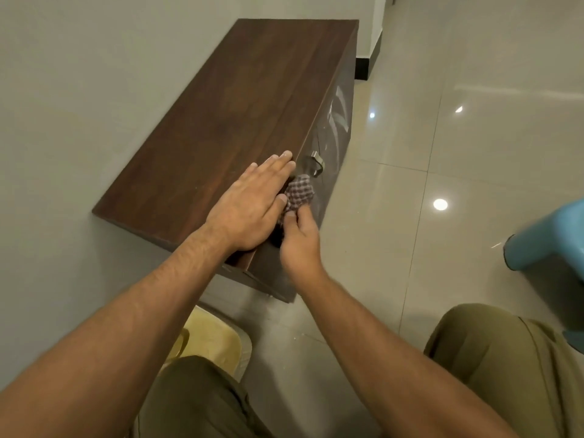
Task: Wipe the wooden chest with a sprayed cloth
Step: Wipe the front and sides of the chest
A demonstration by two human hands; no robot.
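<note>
1. Left hand lies flat and spread, palm down, on the top of the wooden chest, near the front edge at the end closest to the person. Its fingers are straight and point away from the body, and it grips nothing.
2. Right hand is closed around a bunched checked cloth, pinching it between thumb and fingers. The hand looks slightly blurred.
3. This cloth is pressed against the front face of the chest, just below the top edge and just beside the left hand's thumb side.
4. A metal handle sits on that front face, close above the cloth; whether the cloth touches it cannot be told.
5. Dark brown, with a long flat top, the chest stands on the floor with its back against a pale wall.
6. Glossy pale floor tiles spread out to the right, with light spots reflected in them.
7. A blue plastic stool stands at the right edge, well apart from the chest.
8. A yellow mat lies on the floor near the chest's close end, partly hidden by the left forearm.
9. Olive trousers cover the person's knees at the bottom of the view.
</note>
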